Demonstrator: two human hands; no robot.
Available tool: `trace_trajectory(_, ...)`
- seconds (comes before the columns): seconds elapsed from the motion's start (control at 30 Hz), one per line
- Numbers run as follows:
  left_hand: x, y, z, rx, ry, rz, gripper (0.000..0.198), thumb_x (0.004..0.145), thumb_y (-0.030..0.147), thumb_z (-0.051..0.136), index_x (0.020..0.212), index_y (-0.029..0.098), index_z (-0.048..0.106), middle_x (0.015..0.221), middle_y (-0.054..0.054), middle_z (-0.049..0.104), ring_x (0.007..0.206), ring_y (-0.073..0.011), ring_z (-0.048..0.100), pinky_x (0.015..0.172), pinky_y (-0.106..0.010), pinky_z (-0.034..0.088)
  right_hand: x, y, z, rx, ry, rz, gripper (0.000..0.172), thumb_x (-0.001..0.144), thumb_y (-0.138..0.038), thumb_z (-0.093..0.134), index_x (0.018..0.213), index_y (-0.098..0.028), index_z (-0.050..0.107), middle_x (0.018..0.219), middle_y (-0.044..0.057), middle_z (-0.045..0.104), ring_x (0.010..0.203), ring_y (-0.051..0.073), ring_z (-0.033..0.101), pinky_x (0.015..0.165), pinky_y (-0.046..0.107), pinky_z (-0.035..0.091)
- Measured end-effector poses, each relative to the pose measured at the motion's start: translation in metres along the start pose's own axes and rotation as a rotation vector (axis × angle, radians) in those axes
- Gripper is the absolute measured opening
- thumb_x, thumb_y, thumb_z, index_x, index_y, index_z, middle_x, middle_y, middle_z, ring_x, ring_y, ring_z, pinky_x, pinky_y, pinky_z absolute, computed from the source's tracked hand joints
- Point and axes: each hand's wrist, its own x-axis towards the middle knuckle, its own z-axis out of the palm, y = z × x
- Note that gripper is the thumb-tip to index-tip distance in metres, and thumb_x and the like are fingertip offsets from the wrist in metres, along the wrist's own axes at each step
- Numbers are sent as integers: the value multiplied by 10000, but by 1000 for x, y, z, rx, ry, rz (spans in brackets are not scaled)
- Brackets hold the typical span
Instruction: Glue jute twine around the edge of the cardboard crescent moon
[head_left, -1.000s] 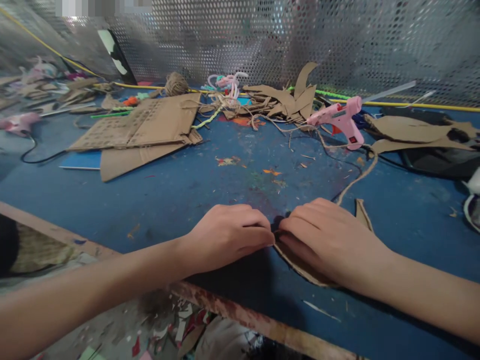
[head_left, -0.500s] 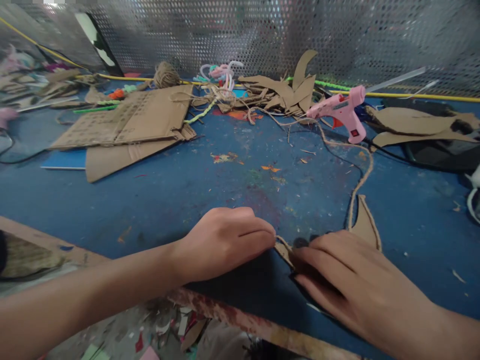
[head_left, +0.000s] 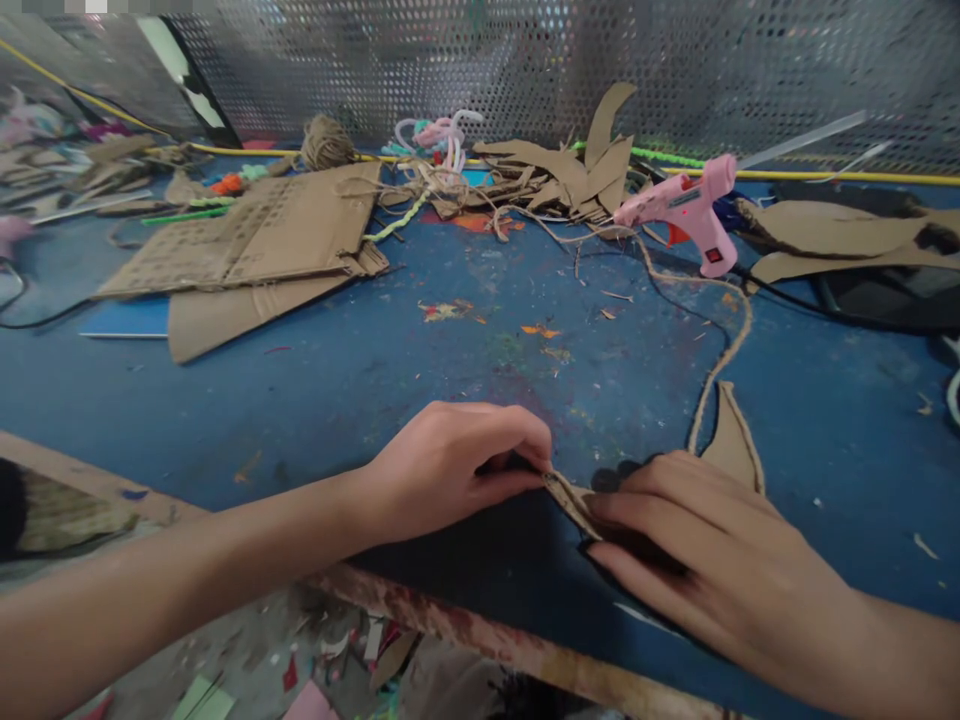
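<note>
Blue, paint-stained desk (head_left: 450,350) carries everything; nearest, the right hand (head_left: 697,540) has its fingers closed over a narrow, curved cardboard piece (head_left: 574,505), and the left hand (head_left: 457,470) pinches the tip of it between thumb and forefinger; beyond the right hand a pointed cardboard end (head_left: 731,450) shows, probably of the same piece; from there the twine (head_left: 748,315) runs loosely to the pink glue gun (head_left: 697,210), before the perforated metal wall (head_left: 487,70).

In my judgement, the twine could come away from the cardboard edge if the left pinch slips, because the tip is so thin; a too strong press could crease the piece; a pull on the loose twine could disturb the glue gun, since it passes so near.

Compared with half a second ago, the left forefinger arches more, and a gap opens behind the pinch; the right hand keeps almost its place.
</note>
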Motion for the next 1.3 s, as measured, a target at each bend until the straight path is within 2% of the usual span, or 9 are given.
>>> trace_trajectory(0.13, 1, 2, -1, -24, -10, -30, 89, 821, 148, 678, 894, 193, 653, 819, 42, 706, 725, -63, 642, 679, -154, 481, 0, 0, 0, 16, -9, 4, 138, 945, -263, 499, 949, -195, 619, 815, -2, 666, 756, 149, 599, 729, 310, 432)
trace_trajectory(0.37, 2, 2, 0, -47, 36, -4, 101, 799, 108, 687, 860, 178, 646, 796, 46, 697, 728, -58, 655, 667, -141, 481, -3, 1, 0, 24, -3, -13, 103, 934, -234, 526, 967, -197, 616, 806, -8, 661, 758, 147, 590, 724, 308, 421)
trace_trajectory(0.5, 0, -1, 0, -28, 14, 4, 95, 815, 120, 672, 865, 187, 625, 792, 50, 694, 732, -60, 651, 680, -138, 474, -4, 2, 1, 6, 13, -52, 103, 933, -239, 538, 981, -189, 614, 830, 1, 668, 768, 146, 589, 728, 310, 420)
trace_trajectory(0.67, 0, -4, -1, 53, -31, 83, 75, 862, 138, 619, 899, 191, 581, 822, 40, 683, 696, -58, 609, 647, -135, 438, -5, 4, 2, -1, 35, -81, 105, 927, -212, 549, 1002, -182, 615, 862, 15, 670, 798, 155, 586, 740, 320, 422)
trace_trajectory(0.83, 0, -5, -2, 73, -48, 165, 81, 902, 130, 557, 941, 190, 518, 831, 35, 673, 687, -55, 593, 654, -134, 429, -6, 4, 3, 2, 27, -102, 81, 928, -193, 542, 957, -178, 616, 835, 22, 663, 752, 153, 569, 691, 322, 423)
trace_trajectory(0.97, 0, -5, -1, 76, -44, 193, 87, 911, 122, 534, 951, 192, 503, 807, 34, 663, 676, -57, 594, 640, -135, 425, -6, 3, 3, 4, 21, -118, 85, 929, -160, 527, 913, -168, 610, 827, 32, 664, 750, 156, 574, 677, 319, 435)
trace_trajectory(1.17, -1, -5, -1, 99, -35, 222, 89, 917, 105, 502, 955, 185, 504, 776, 27, 660, 648, -63, 592, 619, -144, 425, -4, 3, 5, -19, 43, -129, 122, 945, -167, 497, 994, -159, 608, 829, 36, 667, 745, 154, 586, 676, 316, 454)
trace_trajectory(1.3, -1, -5, 0, 96, -35, 230, 81, 920, 111, 498, 955, 184, 504, 774, 22, 659, 650, -66, 593, 617, -150, 427, -1, 3, 4, 1, 42, -129, 123, 948, -161, 485, 942, -162, 608, 810, 31, 662, 718, 148, 583, 665, 313, 453)
